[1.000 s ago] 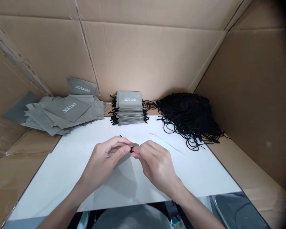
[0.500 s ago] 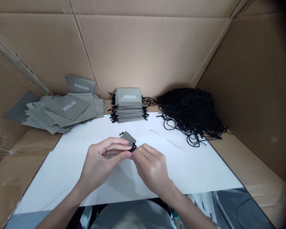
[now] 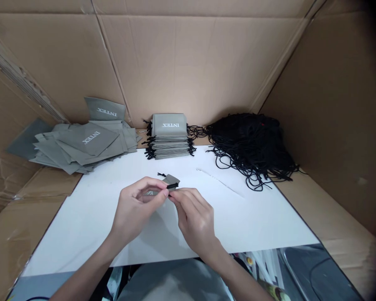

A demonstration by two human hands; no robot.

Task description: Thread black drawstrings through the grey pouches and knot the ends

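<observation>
A small grey drawstring pouch (image 3: 173, 179) is held over the white table, with a knotted black cord end sticking out at its upper left. My left hand (image 3: 139, 202) pinches the pouch and a doubled black cord (image 3: 172, 185) between thumb and fingers. Close against it, my right hand (image 3: 196, 215) has its thumb and forefinger closed at the cord's lower end by the pouch's right edge. The fingers partly cover the pouch, and part of its white lettering shows below the left fingers.
Loose grey pouches (image 3: 78, 144) are heaped at the left. A neat stack of corded pouches (image 3: 169, 136) stands at the back centre. Black cords (image 3: 250, 146) are piled at the back right. A thin hook-like tool (image 3: 219, 182) lies on the white table (image 3: 253, 225). Cardboard walls (image 3: 203, 62) surround it.
The black cord has gone from a curved loop to a straighter doubled strand. Both hands have shifted slightly, and the right fingertips now pinch lower by the left thumb.
</observation>
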